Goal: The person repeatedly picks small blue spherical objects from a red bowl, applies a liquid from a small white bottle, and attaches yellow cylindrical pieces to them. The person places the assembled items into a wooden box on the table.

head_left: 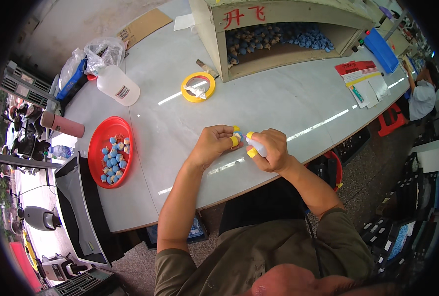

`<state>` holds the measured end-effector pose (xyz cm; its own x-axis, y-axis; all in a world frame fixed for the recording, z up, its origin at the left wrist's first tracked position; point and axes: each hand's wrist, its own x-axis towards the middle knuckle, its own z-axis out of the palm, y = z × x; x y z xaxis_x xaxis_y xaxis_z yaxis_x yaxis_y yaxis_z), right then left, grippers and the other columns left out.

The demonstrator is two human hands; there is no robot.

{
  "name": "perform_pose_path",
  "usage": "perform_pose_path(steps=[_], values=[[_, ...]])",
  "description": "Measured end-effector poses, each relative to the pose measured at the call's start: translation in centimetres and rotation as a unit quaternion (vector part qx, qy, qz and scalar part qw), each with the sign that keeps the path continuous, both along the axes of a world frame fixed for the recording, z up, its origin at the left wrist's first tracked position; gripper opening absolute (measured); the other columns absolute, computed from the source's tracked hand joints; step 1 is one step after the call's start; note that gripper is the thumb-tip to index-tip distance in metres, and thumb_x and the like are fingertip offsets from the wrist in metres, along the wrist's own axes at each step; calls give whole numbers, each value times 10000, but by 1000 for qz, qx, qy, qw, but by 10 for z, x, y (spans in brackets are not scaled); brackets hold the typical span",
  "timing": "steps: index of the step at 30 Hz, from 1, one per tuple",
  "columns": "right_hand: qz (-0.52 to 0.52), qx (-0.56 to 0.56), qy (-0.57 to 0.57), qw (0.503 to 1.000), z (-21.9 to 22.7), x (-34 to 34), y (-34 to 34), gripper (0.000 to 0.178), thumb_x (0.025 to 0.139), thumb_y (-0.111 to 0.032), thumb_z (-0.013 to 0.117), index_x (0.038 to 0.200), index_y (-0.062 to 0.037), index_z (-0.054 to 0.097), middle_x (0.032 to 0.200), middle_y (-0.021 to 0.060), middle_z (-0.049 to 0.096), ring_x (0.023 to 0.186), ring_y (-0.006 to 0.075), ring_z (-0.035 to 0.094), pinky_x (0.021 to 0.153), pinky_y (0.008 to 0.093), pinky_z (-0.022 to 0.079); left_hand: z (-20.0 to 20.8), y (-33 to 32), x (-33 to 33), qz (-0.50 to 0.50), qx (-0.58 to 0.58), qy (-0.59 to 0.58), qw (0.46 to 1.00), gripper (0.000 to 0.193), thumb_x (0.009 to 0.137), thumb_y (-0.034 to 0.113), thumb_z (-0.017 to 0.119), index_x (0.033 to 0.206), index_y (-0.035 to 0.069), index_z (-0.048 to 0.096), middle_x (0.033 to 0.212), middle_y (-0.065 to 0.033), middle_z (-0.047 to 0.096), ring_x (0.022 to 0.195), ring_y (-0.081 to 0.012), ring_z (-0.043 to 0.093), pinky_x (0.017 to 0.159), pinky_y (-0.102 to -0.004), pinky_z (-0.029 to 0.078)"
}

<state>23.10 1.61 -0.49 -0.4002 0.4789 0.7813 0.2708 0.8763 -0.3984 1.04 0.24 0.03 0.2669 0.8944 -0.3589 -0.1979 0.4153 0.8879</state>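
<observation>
Over the grey table (180,163), my left hand (213,144) pinches a small blue and cream piece (238,135) between thumb and fingers. My right hand (274,152) is closed around a small whitish squeeze bottle (257,146), its tip pointing at the piece; whether they touch I cannot tell. Yellow tape wraps fingertips of both hands. To the left, a red plastic bowl (93,165) holds several similar blue and cream pieces (115,159).
A yellow tape roll (184,89) with crumpled white paper lies beyond my hands, by a wooden cabinet (207,34) full of blue pieces. At left stand a white jug (118,86), a pink bottle (64,124) and a black crate (79,212). A person (421,96) sits far right.
</observation>
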Motion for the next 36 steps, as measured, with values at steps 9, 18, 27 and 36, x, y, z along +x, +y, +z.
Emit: perform_pose_path(steps=[9,18,27,36], values=[[6,-4,7,1000,-1,0,0,258,762,-76,760,978,1,641,768,126,697,571,279,641,536,365,489,4,0,1,-3,-4,2,1000,369,937,46,713,1234,-146,610,1146,-165,688,1022,-219,718,922,-297,602],[14,-60,88,994,-6,8,0,252,789,-84,745,999,10,644,754,147,677,572,285,618,550,367,492,2,1,-1,2,-14,-22,1000,345,936,38,708,1227,-122,615,1142,-158,691,1015,-227,724,917,-297,603],[-21,-341,233,911,0,42,-3,348,944,-60,661,1250,29,520,1080,117,692,1031,162,676,881,286,520,7,6,-11,34,-45,-81,995,289,964,40,636,1242,-26,596,1190,-172,688,1089,-263,711,916,-289,608],[-350,-281,139,883,-32,231,89,306,929,-162,753,1181,-33,637,1063,35,676,1020,153,623,890,315,494,7,3,-17,36,-46,-130,990,221,952,11,648,1166,31,599,1195,-175,690,1055,-263,728,869,-291,632]])
